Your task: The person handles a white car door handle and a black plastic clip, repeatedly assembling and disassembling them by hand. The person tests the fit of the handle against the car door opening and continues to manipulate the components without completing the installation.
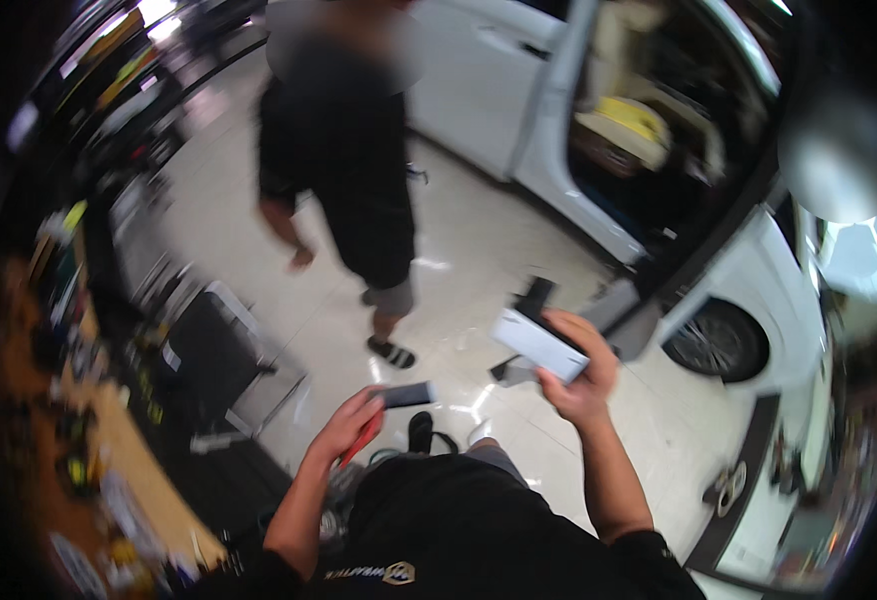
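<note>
My left hand [349,425] grips a flat dark-grey rectangular object [407,394] together with a red item [367,438], possibly a tool handle. In my right hand [584,380], raised at centre right, is a white rectangular box [537,342], with a black object [536,295] behind its upper edge. The two hands are apart, held out in front of my black shirt.
Another person [334,170] in dark clothes and sandals stands ahead. A white car [469,90] with an open door fills the upper right, its wheel [714,338] at right. A dark chair [214,355] stands left, beside a cluttered wooden bench [149,470].
</note>
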A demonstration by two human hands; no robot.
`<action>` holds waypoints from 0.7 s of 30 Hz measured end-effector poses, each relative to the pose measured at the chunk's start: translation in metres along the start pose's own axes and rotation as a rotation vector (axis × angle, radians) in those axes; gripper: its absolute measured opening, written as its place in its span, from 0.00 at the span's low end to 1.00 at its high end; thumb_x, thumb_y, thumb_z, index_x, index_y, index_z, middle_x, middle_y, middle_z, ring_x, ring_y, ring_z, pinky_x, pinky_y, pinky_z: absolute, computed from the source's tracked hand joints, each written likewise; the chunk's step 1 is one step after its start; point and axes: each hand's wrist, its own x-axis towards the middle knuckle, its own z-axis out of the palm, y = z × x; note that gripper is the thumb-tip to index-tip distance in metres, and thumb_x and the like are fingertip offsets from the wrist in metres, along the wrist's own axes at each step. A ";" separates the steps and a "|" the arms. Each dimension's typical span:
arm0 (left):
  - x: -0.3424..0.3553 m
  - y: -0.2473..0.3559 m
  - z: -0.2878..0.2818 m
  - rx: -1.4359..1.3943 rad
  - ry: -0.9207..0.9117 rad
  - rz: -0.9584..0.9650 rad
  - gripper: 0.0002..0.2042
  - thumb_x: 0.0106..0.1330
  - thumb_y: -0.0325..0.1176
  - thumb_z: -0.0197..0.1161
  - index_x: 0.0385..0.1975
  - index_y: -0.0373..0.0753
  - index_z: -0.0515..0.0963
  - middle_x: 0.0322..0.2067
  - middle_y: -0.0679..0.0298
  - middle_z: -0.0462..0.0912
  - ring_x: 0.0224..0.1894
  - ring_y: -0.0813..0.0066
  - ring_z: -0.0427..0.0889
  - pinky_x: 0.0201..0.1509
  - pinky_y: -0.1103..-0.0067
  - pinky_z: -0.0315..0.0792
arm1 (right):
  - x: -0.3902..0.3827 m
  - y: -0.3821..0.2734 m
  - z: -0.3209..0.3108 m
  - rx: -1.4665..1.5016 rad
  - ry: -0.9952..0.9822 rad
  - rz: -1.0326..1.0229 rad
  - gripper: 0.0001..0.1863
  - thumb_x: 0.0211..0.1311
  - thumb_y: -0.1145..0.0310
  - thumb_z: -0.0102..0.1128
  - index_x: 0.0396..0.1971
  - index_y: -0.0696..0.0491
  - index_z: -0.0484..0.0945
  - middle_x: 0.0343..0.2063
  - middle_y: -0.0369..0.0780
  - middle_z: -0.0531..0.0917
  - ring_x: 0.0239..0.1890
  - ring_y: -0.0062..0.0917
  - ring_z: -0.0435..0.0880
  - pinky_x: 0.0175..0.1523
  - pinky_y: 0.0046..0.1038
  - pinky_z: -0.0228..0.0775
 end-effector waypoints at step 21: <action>-0.305 -0.174 -0.132 -0.180 1.761 0.358 0.18 0.81 0.49 0.61 0.54 0.40 0.76 0.28 0.69 0.78 0.26 0.84 0.76 0.28 0.81 0.71 | -0.097 -0.039 0.174 0.762 -0.766 0.384 0.28 0.60 0.73 0.71 0.61 0.63 0.77 0.53 0.45 0.85 0.54 0.28 0.84 0.62 0.32 0.75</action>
